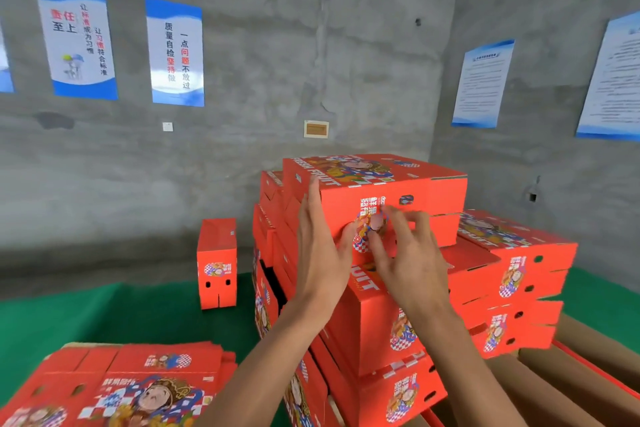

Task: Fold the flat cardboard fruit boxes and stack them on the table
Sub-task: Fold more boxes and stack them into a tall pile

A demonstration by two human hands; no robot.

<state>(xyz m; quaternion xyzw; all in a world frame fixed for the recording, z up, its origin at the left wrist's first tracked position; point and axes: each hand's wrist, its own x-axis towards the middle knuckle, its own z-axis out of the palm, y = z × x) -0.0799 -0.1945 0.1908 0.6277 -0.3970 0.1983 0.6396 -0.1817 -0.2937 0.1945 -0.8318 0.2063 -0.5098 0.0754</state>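
Observation:
A folded red fruit box (377, 180) sits on top of a tall stack of folded red boxes (374, 329) in the middle of the view. My left hand (320, 246) lies flat with straight fingers against the top box's near left corner. My right hand (412, 253) touches the box's front face with spread, slightly bent fingers. A pile of flat unfolded red boxes (117, 385) lies at the lower left on the green table (114, 315).
A second, lower stack of folded boxes (512, 281) stands to the right. One folded box (217, 263) stands on end at the left of the main stack. Brown cardboard sheets (571, 374) lie at the lower right. A concrete wall with posters rises behind.

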